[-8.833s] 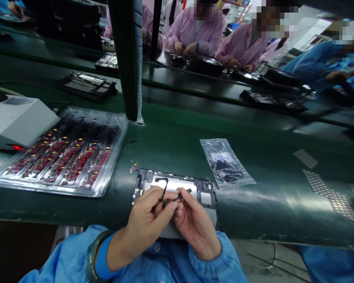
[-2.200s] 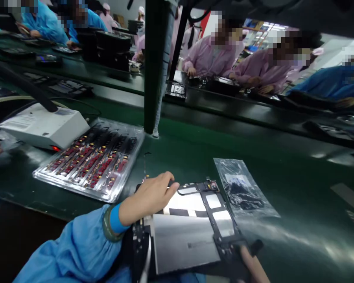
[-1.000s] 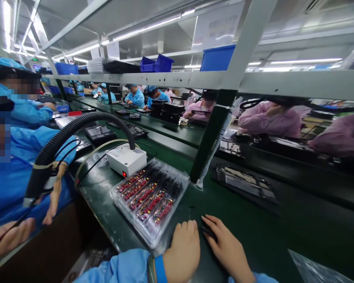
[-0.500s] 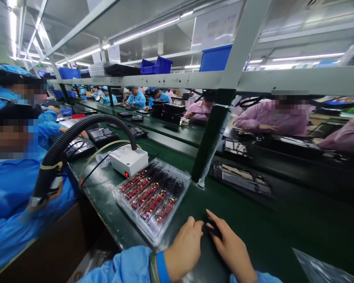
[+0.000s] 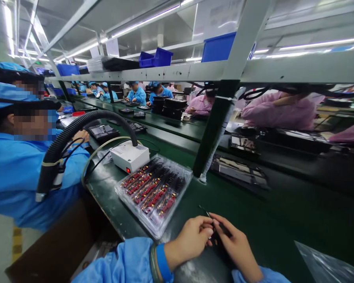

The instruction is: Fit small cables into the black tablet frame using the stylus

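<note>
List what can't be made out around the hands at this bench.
All from the head view:
The small black part between the left hand and right hand: its shape and any grip on it are hidden by the fingers.
The parts in the clear tray: too small to identify.
The plastic bag: cut off by the bottom edge.
The white box's label: too small to read.

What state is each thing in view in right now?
Left hand: pinching the thin black cable.
Right hand: gripping the same cable.
White bench unit: red lamp lit.
Clear plastic tray: lying flat, filled with rows of red-and-gold parts.
Plastic bag: lying flat, partly out of view.
</note>
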Available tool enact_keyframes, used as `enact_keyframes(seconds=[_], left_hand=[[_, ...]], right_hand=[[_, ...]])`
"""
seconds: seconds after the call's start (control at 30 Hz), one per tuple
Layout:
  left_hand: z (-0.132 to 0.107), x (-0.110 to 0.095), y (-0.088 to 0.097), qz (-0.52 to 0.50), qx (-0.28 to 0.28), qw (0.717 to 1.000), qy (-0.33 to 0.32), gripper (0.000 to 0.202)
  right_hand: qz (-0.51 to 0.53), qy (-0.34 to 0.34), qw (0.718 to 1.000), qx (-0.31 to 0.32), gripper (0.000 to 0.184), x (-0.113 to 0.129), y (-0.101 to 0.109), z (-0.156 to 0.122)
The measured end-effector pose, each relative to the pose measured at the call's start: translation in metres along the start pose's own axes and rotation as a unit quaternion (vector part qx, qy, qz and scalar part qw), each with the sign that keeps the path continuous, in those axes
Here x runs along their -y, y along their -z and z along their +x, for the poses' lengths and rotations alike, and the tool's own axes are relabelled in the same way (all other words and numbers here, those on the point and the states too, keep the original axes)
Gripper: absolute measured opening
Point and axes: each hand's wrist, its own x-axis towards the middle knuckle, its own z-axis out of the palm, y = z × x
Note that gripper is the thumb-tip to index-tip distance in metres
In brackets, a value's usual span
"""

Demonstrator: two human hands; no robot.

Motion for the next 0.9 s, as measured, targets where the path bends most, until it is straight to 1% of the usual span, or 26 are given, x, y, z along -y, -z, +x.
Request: enact_keyframes(seconds=[0.13, 0.2, 0.37, 0.53, 0.67, 0.77, 0.83, 0.9], left_hand=[[-0.001, -0.002, -0.001, -0.014, 0.003, 1.0, -0.009, 0.034], [-0.002, -0.002, -0.002, -0.017, 0.003, 1.0, -0.008, 0.034], [-0.006, -0.004, -0.003, -0.044, 0.004, 0.999, 0.006, 0.024], [-0.007, -0.004, -0.003, -0.056, -0.01, 0.998, 0.021, 0.026], [-0.005, -0.002, -0.002, -0.071, 0.007, 0.996, 0.052, 0.025], [-0.006, -0.004, 0.0, -0.084, 0.039, 0.993, 0.073, 0.026], [-0.007, -0.006, 0.0, -0.088, 0.056, 0.992, 0.076, 0.025], [-0.008, -0.008, 0.0, -0.084, 0.06, 0.992, 0.073, 0.023]], right_hand=[[0.065, -0.06, 0.995, -0.049, 0.039, 0.008, 0.0, -0.002], [0.09, -0.084, 0.99, -0.064, 0.043, 0.011, -0.001, -0.005], [0.101, -0.107, 0.987, -0.07, 0.043, 0.014, -0.005, -0.014], [0.108, -0.127, 0.983, -0.071, 0.043, 0.016, -0.006, -0.021], [0.12, -0.144, 0.979, -0.083, 0.045, 0.021, -0.008, -0.024], [0.108, -0.129, 0.982, -0.091, 0.044, 0.02, -0.008, -0.026], [0.081, -0.1, 0.989, -0.078, 0.041, 0.019, -0.006, -0.027], [0.043, -0.064, 0.995, -0.068, 0.038, 0.02, -0.003, -0.028]])
